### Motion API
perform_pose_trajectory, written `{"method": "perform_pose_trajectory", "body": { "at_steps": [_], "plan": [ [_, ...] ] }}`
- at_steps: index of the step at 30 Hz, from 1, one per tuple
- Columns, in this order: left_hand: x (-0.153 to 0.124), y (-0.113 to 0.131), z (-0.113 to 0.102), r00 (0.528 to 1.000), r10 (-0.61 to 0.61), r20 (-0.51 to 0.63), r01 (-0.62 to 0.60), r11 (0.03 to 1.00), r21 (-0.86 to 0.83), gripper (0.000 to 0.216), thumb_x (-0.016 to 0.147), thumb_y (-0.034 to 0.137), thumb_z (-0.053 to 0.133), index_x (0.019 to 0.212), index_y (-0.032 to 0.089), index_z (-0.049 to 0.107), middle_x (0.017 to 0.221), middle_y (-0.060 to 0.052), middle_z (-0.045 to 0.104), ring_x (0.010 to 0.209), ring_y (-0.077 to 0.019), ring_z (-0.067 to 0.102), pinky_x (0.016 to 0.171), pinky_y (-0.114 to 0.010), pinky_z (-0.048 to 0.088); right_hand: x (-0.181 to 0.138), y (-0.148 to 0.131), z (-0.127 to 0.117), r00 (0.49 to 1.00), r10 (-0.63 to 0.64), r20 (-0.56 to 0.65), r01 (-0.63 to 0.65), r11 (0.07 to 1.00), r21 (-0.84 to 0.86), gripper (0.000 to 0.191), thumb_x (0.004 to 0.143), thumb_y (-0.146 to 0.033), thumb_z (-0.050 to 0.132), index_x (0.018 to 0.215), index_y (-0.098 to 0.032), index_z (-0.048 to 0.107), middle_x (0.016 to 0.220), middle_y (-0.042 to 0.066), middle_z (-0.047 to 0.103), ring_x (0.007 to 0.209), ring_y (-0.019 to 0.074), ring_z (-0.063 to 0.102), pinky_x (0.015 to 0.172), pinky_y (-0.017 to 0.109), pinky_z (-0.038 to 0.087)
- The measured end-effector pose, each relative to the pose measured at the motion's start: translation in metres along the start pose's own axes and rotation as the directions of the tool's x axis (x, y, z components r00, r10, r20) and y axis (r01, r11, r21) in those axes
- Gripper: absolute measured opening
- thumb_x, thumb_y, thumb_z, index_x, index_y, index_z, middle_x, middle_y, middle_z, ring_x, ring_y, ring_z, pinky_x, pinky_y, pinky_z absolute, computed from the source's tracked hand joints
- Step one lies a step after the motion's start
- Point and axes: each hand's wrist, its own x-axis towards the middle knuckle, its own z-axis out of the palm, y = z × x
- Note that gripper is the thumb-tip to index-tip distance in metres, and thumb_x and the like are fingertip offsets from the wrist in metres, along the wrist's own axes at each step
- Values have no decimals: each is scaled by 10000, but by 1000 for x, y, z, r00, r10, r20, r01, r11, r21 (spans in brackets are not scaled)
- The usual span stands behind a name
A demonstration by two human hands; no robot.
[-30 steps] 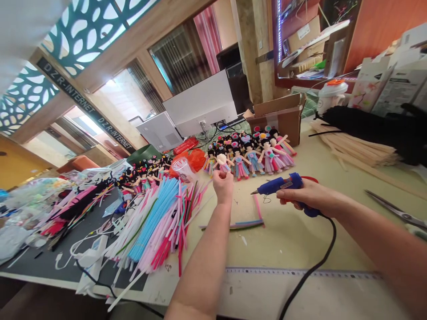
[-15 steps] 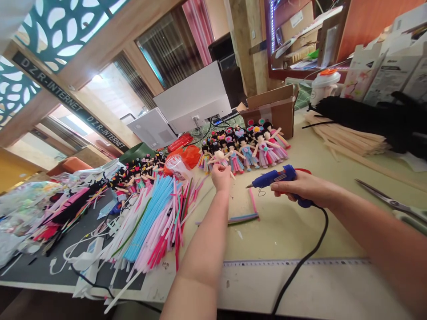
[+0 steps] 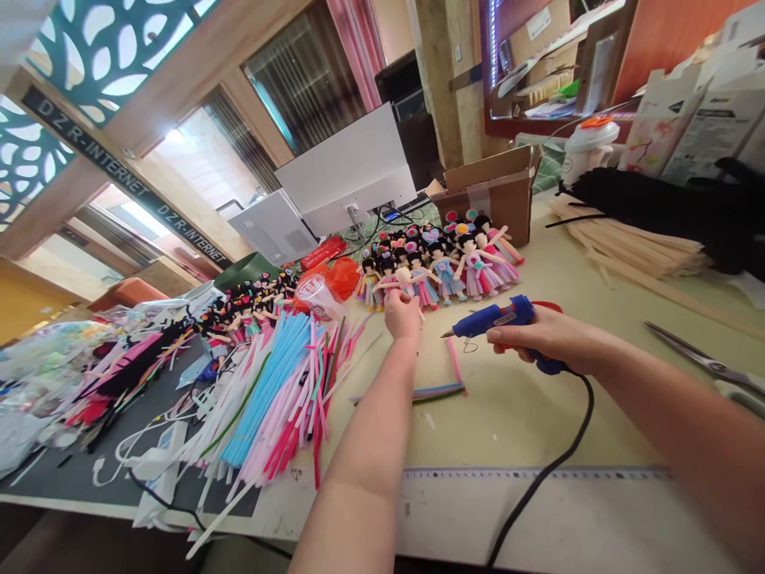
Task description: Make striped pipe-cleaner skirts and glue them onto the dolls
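Note:
My left hand is closed around a small bare-headed doll, held upright above the table just in front of a row of finished dolls. My right hand grips a blue glue gun, its nozzle pointing left toward the left hand, a short gap between them. A black cord trails from the gun toward me. A few cut pipe cleaners lie on the table below the hands.
A big heap of coloured pipe cleaners lies left, with more dolls behind it. Scissors rest at right, wooden sticks and black yarn beyond. A cardboard box, a monitor and a ruler strip are also present.
The left hand with the doll has dipped slightly and shifted right toward the doll row. The glue gun hand has stayed almost in place; the view has shifted a little.

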Motion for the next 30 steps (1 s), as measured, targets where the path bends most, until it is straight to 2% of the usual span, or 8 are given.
{"method": "perform_pose_trajectory", "body": {
  "at_steps": [10,13,17,21,24,27,30],
  "plan": [
    [-10,6,-8,1000,6,-3,-6,1000,26,246,814,227,692,683,218,484,913,-24,602,858,-163,596,796,-257,445,-1,6,3,999,17,-33,-18,998,-58,420,658,-605,707,712,-192,654,512,-15,502,512,124,442,463,252,308],
    [-13,-1,-19,998,67,-18,-67,998,-2,206,838,226,670,702,209,516,895,-27,610,844,-156,594,793,-246,447,-1,9,3,999,22,-49,-27,995,-92,441,686,-633,681,706,-192,671,518,-4,494,521,131,440,474,262,303],
    [-9,-24,-60,978,205,-40,-206,979,-1,135,837,218,657,727,194,583,847,-31,637,846,-161,599,832,-256,452,3,13,3,997,38,-70,-44,995,-89,463,647,-660,699,710,-202,671,520,5,493,523,143,440,469,277,325],
    [7,-55,-120,985,174,-2,-171,970,170,138,885,208,554,789,184,650,874,-41,688,861,-166,617,837,-261,463,6,17,2,996,63,-69,-70,992,-103,477,653,-678,685,732,-208,669,522,3,488,524,143,444,470,281,332],
    [18,-73,-152,988,141,65,-153,950,272,147,854,181,571,769,191,690,898,-56,715,886,-192,631,865,-291,469,7,19,3,995,78,-60,-84,990,-116,481,666,-683,671,724,-206,667,526,6,493,515,138,432,473,287,326],
    [20,-81,-160,974,102,200,-171,914,369,130,765,130,643,738,220,733,879,-46,735,864,-210,649,843,-305,484,7,19,4,995,60,-76,-68,992,-107,445,669,-650,690,728,-210,662,522,0,485,507,134,413,469,293,322],
    [18,-82,-153,956,60,286,-192,866,462,171,700,85,665,667,239,733,860,-52,735,900,-238,657,858,-328,486,8,20,5,996,46,-72,-54,992,-116,437,691,-643,679,729,-208,664,528,5,492,513,139,426,470,295,319]
  ]
}}
